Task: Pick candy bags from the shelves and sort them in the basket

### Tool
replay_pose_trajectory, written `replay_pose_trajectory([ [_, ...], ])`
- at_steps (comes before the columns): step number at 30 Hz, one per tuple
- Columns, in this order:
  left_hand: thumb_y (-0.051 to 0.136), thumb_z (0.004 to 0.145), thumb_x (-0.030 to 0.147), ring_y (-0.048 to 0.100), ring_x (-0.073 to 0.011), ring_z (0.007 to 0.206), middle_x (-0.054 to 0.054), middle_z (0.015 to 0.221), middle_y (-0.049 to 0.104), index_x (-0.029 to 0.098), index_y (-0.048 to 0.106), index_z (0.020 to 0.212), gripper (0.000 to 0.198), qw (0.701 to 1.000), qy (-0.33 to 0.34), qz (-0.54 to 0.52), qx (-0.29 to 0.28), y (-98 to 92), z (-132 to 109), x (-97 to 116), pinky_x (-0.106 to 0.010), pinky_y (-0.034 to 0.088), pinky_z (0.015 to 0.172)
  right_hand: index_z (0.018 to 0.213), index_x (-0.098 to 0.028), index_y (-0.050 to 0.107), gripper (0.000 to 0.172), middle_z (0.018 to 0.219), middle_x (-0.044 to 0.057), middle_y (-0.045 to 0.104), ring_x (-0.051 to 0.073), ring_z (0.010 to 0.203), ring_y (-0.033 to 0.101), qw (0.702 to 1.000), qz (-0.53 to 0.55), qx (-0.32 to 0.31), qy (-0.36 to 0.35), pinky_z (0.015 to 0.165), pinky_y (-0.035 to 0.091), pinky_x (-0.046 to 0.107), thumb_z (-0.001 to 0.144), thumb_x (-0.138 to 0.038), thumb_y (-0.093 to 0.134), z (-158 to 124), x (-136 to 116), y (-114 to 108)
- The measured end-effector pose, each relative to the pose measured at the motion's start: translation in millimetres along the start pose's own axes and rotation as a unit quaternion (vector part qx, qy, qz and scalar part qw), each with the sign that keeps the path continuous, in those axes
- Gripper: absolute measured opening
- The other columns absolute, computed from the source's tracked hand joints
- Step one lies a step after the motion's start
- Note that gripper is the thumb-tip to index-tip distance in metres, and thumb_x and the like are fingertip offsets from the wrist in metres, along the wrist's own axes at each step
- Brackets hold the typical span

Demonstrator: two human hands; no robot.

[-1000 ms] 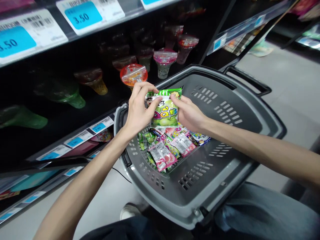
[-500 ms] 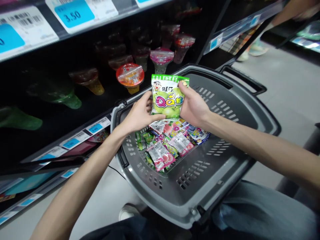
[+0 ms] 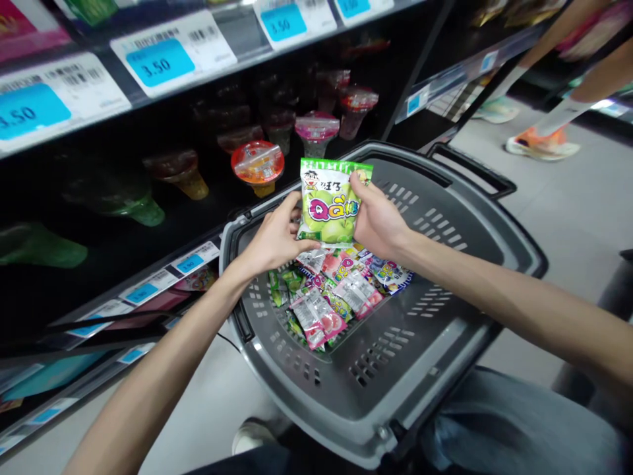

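Note:
Held upright between both hands is a green and white bag of gummy candy (image 3: 327, 204), with apples and a cartoon head printed on its front. My left hand (image 3: 275, 236) grips its left side, thumb along the lower edge. My right hand (image 3: 380, 221) pinches the right side, thumb on the front near the top corner. The bag is above a grey shopping basket (image 3: 395, 389) with slotted walls. Several candy packets (image 3: 319, 315) in pink, green and purple lie in a pile on the basket's bottom, partly hidden by my hands and the bag.
Left of the basket stands a dark shelf with price labels (image 3: 158, 63). Several lidded cups (image 3: 258, 165) stand on it, close to the basket's far rim. The basket's black handle (image 3: 472, 170) sticks out at right. Another person's legs and shoe (image 3: 544, 142) are at upper right.
The view has shifted slightly, so the shelf and basket sit lower in the picture. Both hands still hold the bag. More of the other person's legs and an orange shoe now show.

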State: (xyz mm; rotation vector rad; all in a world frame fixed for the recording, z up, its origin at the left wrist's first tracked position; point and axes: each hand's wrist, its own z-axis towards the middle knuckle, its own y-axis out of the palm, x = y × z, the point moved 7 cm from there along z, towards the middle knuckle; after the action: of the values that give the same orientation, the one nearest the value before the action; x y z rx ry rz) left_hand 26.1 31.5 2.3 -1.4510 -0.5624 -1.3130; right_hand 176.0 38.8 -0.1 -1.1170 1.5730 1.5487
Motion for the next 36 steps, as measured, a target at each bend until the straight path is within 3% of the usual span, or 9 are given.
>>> replay_pose_trajectory([
  [4,0.073,0.073,0.017,0.070,-0.0198,0.084,-0.009,0.116,0.066,0.021,0.041,0.137,0.072,0.998,0.024,0.052,-0.016,0.4,-4.3,7.3,-0.037,0.061,0.075,0.112,-0.025,0.062,0.033,0.114,0.003,0.071,0.021,0.105,0.065,1.000,-0.001,0.015,0.004,0.093,0.054,0.042,0.089,-0.050,0.064,-0.7,7.0,-2.6],
  [8,0.060,0.073,0.008,0.062,-0.0249,0.111,-0.009,0.126,0.060,0.021,0.046,0.137,0.066,0.969,0.134,0.208,0.014,-4.6,-10.5,21.7,-0.041,0.053,0.097,0.112,-0.027,0.060,0.025,0.118,0.000,0.069,0.017,0.098,0.064,0.989,-0.018,0.033,0.141,0.090,0.054,0.038,0.097,-0.046,0.053,-5.2,33.9,-7.0],
  [10,0.055,0.073,0.005,0.059,-0.0238,0.117,-0.009,0.131,0.055,0.024,0.041,0.143,0.074,0.952,0.168,0.256,-0.017,-1.2,-13.2,26.0,-0.039,0.051,0.100,0.110,-0.026,0.062,0.026,0.112,0.001,0.070,0.016,0.093,0.064,0.983,0.021,0.008,0.182,0.087,0.054,0.034,0.101,-0.041,0.043,-7.1,40.8,-1.9],
  [14,0.047,0.073,-0.002,0.053,-0.0210,0.127,-0.008,0.140,0.052,0.026,0.043,0.144,0.077,0.912,0.265,0.305,-0.074,8.9,-24.8,44.9,-0.035,0.047,0.103,0.115,-0.026,0.064,0.027,0.106,0.001,0.072,0.016,0.085,0.065,0.985,0.098,-0.048,0.135,0.079,0.055,0.030,0.095,-0.027,0.045,-8.4,30.0,11.9],
  [18,0.047,0.081,0.001,0.055,-0.0236,0.120,-0.007,0.148,0.050,0.027,0.047,0.143,0.067,0.846,0.317,0.417,-0.096,20.1,-36.5,54.4,-0.040,0.045,0.099,0.117,-0.029,0.065,0.035,0.115,0.004,0.071,0.023,0.097,0.066,0.986,0.092,-0.070,0.124,0.077,0.057,0.037,0.087,-0.042,0.056,-14.4,22.0,19.5],
  [20,0.047,0.082,0.001,0.056,-0.0225,0.116,-0.006,0.150,0.049,0.027,0.048,0.143,0.066,0.834,0.318,0.440,-0.100,22.3,-39.2,54.7,-0.039,0.045,0.096,0.118,-0.029,0.066,0.039,0.118,0.005,0.071,0.026,0.105,0.066,0.987,0.074,-0.099,0.105,0.079,0.058,0.041,0.084,-0.047,0.058,-17.0,16.3,25.4],
  [28,0.046,0.083,0.000,0.057,-0.0210,0.114,-0.005,0.148,0.051,0.027,0.053,0.136,0.059,0.842,0.331,0.423,-0.056,19.0,-41.6,59.1,-0.037,0.045,0.096,0.114,-0.028,0.068,0.041,0.119,0.005,0.071,0.027,0.114,0.063,0.986,0.039,-0.141,0.081,0.083,0.058,0.043,0.078,-0.047,0.064,-18.7,9.2,34.6],
  [33,0.044,0.088,0.001,0.055,-0.0216,0.122,-0.010,0.143,0.054,0.026,0.046,0.141,0.059,0.872,0.364,0.320,0.068,-0.1,-43.9,65.4,-0.039,0.050,0.100,0.105,-0.027,0.068,0.028,0.111,0.003,0.072,0.023,0.104,0.067,0.988,0.054,-0.140,0.044,0.087,0.058,0.039,0.077,-0.033,0.071,-10.8,1.5,26.5],
  [36,0.050,0.090,0.005,0.054,-0.0220,0.127,-0.010,0.138,0.054,0.029,0.043,0.142,0.058,0.898,0.338,0.247,0.136,-15.3,-43.1,61.2,-0.041,0.050,0.105,0.115,-0.030,0.064,0.048,0.123,0.001,0.067,0.021,0.105,0.067,0.987,0.021,-0.156,-0.009,0.087,0.058,0.037,0.071,-0.020,0.079,-11.4,-13.3,26.6],
])
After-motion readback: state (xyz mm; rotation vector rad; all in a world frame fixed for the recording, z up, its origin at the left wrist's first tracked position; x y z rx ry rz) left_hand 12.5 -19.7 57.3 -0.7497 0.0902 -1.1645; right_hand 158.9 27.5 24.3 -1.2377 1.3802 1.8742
